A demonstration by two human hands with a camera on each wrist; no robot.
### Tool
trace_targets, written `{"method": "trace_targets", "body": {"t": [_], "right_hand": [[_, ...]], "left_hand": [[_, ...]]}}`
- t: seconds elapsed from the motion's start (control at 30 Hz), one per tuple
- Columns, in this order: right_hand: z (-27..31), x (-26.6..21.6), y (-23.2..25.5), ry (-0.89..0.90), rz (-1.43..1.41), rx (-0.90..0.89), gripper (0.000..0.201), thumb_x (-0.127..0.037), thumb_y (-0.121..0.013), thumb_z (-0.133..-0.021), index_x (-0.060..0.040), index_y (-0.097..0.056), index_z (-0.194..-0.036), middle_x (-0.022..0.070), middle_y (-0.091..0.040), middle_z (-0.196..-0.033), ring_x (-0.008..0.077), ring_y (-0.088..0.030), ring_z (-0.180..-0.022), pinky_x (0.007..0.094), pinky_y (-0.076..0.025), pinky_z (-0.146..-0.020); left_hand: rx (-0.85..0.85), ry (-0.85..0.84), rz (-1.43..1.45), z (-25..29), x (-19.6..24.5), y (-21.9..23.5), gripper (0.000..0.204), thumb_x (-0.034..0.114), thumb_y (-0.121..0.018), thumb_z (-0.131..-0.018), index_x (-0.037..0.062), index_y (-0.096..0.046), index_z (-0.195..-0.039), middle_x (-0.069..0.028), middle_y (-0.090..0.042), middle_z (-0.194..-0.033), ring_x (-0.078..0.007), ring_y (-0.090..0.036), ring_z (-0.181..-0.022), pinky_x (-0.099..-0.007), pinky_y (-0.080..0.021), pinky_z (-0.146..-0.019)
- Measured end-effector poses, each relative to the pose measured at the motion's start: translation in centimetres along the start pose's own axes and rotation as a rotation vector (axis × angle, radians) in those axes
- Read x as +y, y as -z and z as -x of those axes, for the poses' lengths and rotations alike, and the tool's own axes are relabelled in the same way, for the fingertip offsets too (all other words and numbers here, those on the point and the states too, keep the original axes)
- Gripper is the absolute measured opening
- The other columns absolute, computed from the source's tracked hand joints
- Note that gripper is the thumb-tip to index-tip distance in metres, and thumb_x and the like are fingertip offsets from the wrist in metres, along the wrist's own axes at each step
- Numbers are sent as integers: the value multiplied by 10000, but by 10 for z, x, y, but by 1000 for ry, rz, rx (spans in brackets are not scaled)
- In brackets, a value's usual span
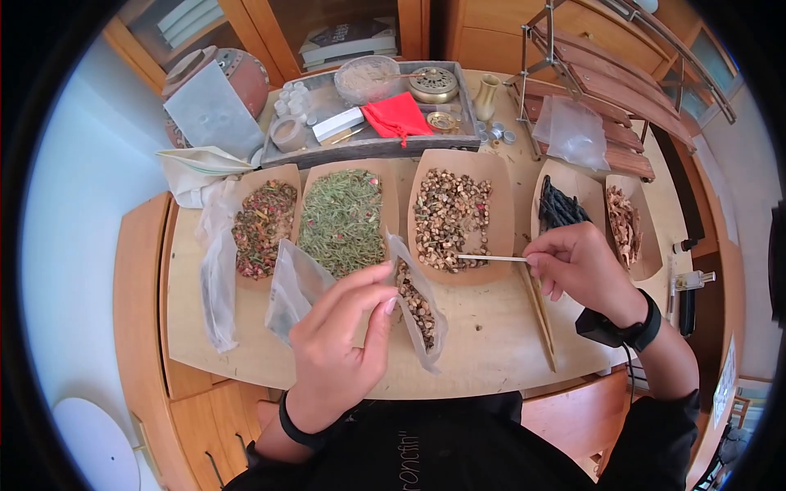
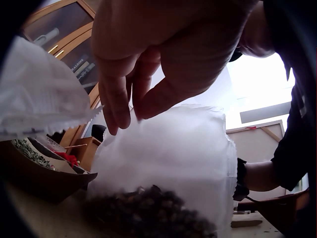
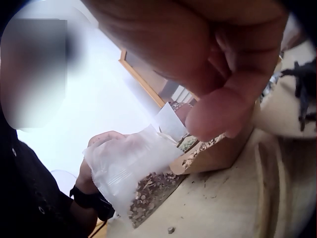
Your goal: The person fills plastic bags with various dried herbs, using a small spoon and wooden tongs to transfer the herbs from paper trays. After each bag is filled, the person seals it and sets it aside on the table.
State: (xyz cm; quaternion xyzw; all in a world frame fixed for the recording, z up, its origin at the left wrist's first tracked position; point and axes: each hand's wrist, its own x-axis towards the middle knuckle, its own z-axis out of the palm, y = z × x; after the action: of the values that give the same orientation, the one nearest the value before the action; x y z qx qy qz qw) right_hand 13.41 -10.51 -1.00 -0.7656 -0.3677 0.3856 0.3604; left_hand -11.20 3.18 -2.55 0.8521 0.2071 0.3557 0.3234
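My left hand (image 1: 340,348) pinches the upper edge of a translucent pouch (image 2: 163,148) between fingertips and thumb. The pouch stands upright on the table with brown chopped pieces (image 2: 153,213) in its lower part. In the head view my right hand (image 1: 577,266) holds a slim pale metal rod (image 1: 495,259) between thumb and fingers. Its far end lies over a cardboard tray (image 1: 502,196) of brown and tan chopped pieces (image 1: 446,217). In the right wrist view the fingers of that hand (image 3: 223,74) hide the rod.
More cardboard trays hold green dried herb (image 1: 342,214), mixed petals (image 1: 266,221), black pieces (image 1: 561,204) and shavings (image 1: 624,225). Another translucent pouch (image 1: 286,282) stands left of mine. Wooden tongs (image 1: 540,323) lie on the right. Behind stands a grey tray (image 1: 286,157) with a red pouch (image 1: 397,116).
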Motion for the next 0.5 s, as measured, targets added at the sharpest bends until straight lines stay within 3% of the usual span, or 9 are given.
{"method": "trace_targets", "body": {"t": [0.1,0.5], "right_hand": [[-11,9,2,-56,-150,-87,119,-12,-574,-910,83,-645,-909,68,-635,-719,107,-616,-540,224,-517,-453],[-17,13,10,-161,-289,-115,133,-45,-607,-911,72,-649,-957,71,-656,-745,90,-611,-541,209,-510,-452]], "left_hand": [[-2,3,1,0,1,-1,94,-48,-639,-819,-20,-642,-908,-165,-685,-1011,-248,-681,-911,-306,-522,-793],[-13,1,-7,-2,3,-2,97,-44,-645,-818,-24,-640,-913,-165,-681,-1019,-250,-680,-909,-306,-522,-786]]}}
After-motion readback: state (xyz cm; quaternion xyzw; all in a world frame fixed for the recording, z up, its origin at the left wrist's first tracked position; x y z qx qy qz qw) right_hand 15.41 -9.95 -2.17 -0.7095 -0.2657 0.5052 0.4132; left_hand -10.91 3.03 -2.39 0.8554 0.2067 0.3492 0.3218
